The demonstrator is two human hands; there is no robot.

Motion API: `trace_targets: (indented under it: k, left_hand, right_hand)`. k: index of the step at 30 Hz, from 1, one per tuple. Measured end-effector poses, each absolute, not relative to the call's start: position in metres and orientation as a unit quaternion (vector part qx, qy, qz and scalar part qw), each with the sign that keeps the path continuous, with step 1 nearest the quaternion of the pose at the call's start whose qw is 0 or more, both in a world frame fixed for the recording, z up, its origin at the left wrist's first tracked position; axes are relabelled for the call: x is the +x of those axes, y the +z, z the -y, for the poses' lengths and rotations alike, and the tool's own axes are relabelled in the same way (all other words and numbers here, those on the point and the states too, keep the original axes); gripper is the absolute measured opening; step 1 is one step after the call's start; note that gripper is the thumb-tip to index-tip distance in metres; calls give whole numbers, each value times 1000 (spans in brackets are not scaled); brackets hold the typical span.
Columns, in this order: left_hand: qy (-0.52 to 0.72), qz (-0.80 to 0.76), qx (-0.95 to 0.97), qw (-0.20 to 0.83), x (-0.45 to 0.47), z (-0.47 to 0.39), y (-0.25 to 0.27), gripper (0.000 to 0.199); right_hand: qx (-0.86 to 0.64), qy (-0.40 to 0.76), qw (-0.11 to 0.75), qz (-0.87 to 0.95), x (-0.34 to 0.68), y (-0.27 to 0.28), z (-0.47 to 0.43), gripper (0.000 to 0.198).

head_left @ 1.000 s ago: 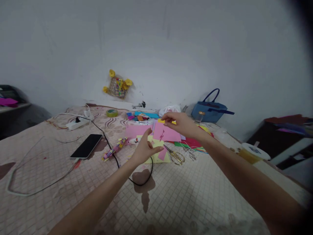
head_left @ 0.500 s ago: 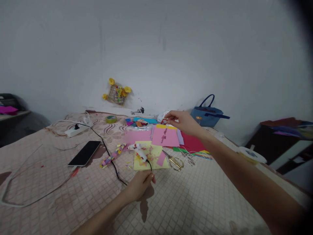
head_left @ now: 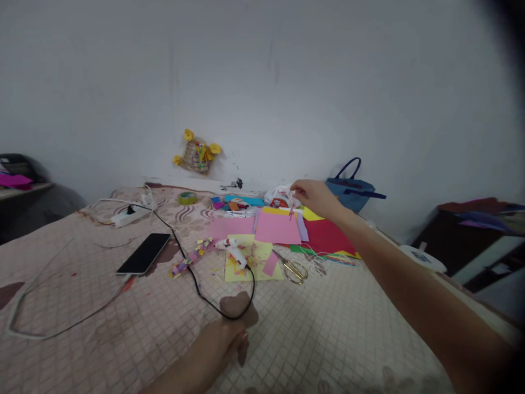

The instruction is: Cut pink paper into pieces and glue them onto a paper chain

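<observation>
Above the far end of the pink paper sheet [head_left: 278, 229], my right hand [head_left: 314, 196] is closed in a pinch. A thin pale pink strip [head_left: 292, 202] hangs from its fingertips, too small to make out well. My left hand [head_left: 219, 340] is low over the tablecloth with its fingers curled; whatever they may hold is hidden. The black cord of a white hot glue gun [head_left: 233, 251] loops just above that hand. The glue gun lies on a pale yellow sheet [head_left: 262, 273] strewn with paper scraps. Gold-handled scissors [head_left: 295, 271] rest at its right edge.
A phone [head_left: 144, 254] and a power strip [head_left: 129, 216] are at left, with cables across the cloth. A strip of coloured paper bits [head_left: 191, 259] lies under the black cord. Red paper [head_left: 328, 235], a plastic bag [head_left: 279, 194] and a blue bag [head_left: 350, 191] are at the back.
My right hand has moved slightly right and up, away from over the pink sheet. My left hand has drawn back toward me, and the glue gun's cord now shows as a full loop.
</observation>
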State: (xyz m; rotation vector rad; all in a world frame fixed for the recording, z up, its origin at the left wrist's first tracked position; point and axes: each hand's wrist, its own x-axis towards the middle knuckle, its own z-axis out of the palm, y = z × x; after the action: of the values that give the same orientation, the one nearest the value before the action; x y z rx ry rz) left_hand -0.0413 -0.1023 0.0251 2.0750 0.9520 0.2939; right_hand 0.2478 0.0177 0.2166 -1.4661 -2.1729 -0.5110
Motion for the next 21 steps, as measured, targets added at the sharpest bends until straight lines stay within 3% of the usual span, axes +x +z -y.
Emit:
trace_targets:
  k: [5,11,13,16,21]
  left_hand:
    - [109,-374,847,363,-48,117,30,38]
    - [230,-378,862,247,-47,94,75,38]
    - [307,-396,837,218,-40,74,96,22]
    - [394,-366,813,221,-24,43,124,26]
    - [407,-284,806,322,5,8,140,26]
  right_hand:
    - [-560,-194,218,776,263,205,-28,20]
    - [-517,-43,278,808,246,194,-12,16]
    - [-493,9,284,822,233,191,-1,16]
    - [-465,80,294,831,213,185,15,18]
    - [-424,177,316,830,193,176,32,19]
